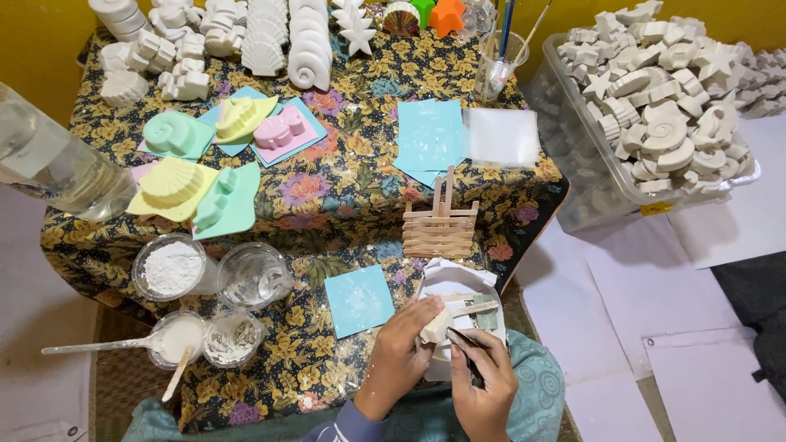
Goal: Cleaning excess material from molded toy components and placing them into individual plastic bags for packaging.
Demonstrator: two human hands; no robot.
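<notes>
My left hand (401, 348) grips a small white plaster piece (435, 326) over a white container (455, 282) at the table's near edge. My right hand (485, 381) holds a thin dark tool (467, 352) with its tip against the plaster piece. Two wooden sticks (473, 304) lie across the container. Just beyond it stands a small wooden stick easel (440, 223). A light blue square sheet (359, 299) lies to the left of my left hand.
The floral tablecloth (344, 196) carries coloured shell-shaped moulds (214, 168), bowls of white powder (170, 268) and paste, a clear cup of brushes (498, 61), and rows of white plaster casts (278, 37). A clear bin (663, 98) heaped with casts stands at the right. A big clear bottle (49, 168) is at left.
</notes>
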